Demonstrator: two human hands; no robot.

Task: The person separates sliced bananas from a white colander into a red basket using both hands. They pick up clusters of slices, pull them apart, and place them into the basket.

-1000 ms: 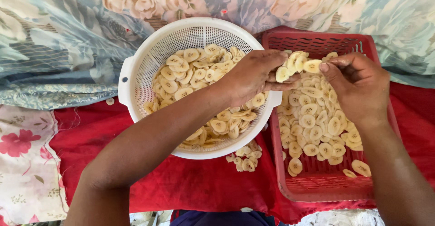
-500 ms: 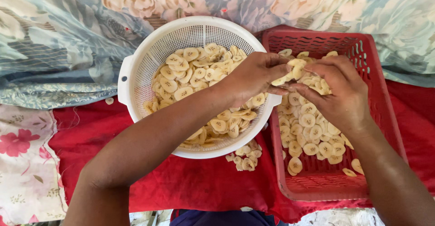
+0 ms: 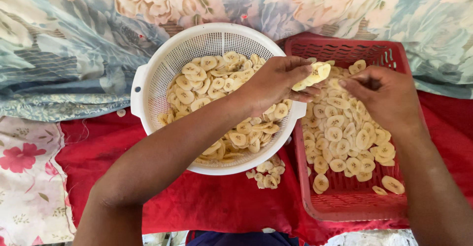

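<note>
A person's left hand (image 3: 273,83) reaches across a round white colander (image 3: 148,86) and grips a small stack of pale yellow banana slices (image 3: 313,74) between thumb and fingertips, held just above the near edge of a red plastic basket (image 3: 345,204). The right hand (image 3: 387,98) hovers over the basket just beside that stack, its fingers curled in and pinched together; whether a slice sits between them cannot be told from this angle. The two hands are close but apart.

The colander, holed all over and with a handle tab on its left side, is partly filled with more slices (image 3: 217,81), heaped toward its right and lower wall. The slotted basket sits touching the colander's right rim and carries a loose spread of slices (image 3: 345,137) across its floor, with a few lying alone near its lower right corner.

A small cluster of spilled slices (image 3: 268,173) lies on the red cloth (image 3: 212,204) just below the colander. A blue-grey floral fabric (image 3: 64,53) covers the area behind both containers, and a white cloth with red flowers (image 3: 24,177) lies at lower left.
</note>
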